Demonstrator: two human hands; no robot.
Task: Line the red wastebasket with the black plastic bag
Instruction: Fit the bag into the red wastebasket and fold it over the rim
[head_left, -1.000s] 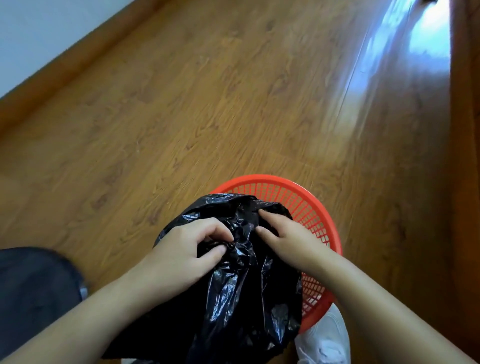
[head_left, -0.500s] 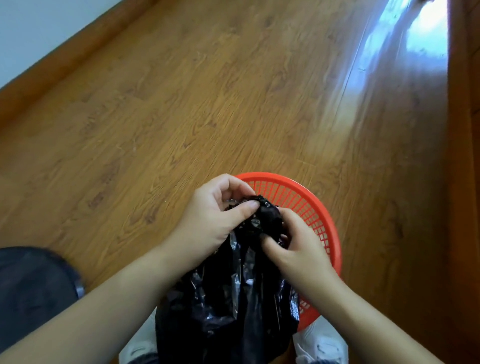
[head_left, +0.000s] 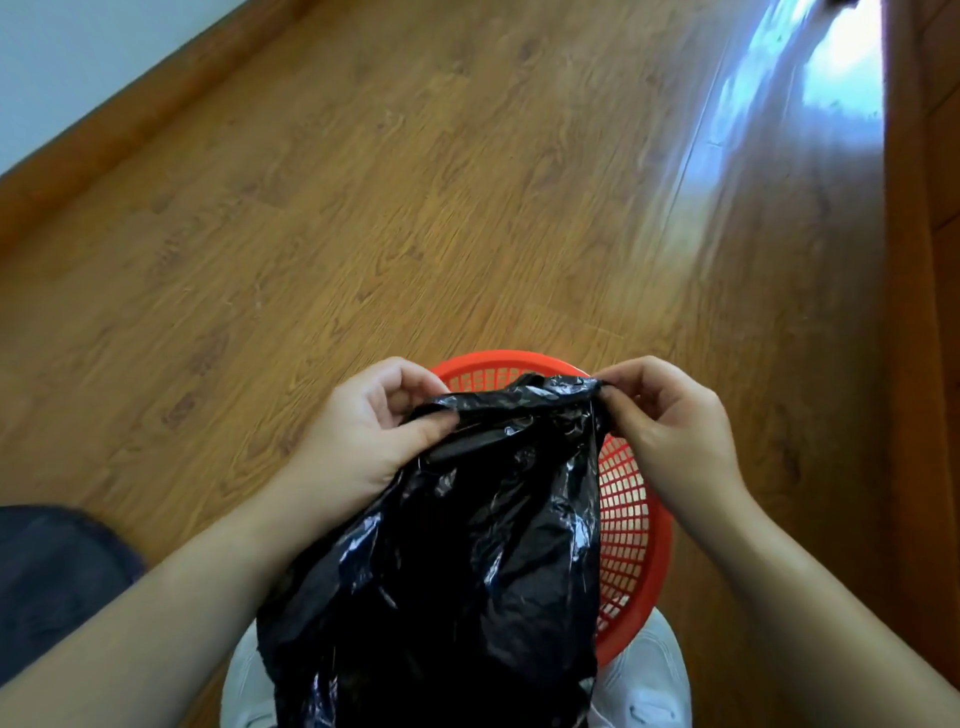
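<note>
Pinched at its top edge between left hand (head_left: 363, 431) and right hand (head_left: 670, 421), the black bag (head_left: 457, 561) is held stretched crosswise directly above the red wastebasket (head_left: 628, 519), its mouth judged unopened.

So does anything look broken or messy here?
Nothing stands out. The black bag looks crumpled but whole, held at its top edge by the left hand and right hand above the red wastebasket, which stands upright.
</note>
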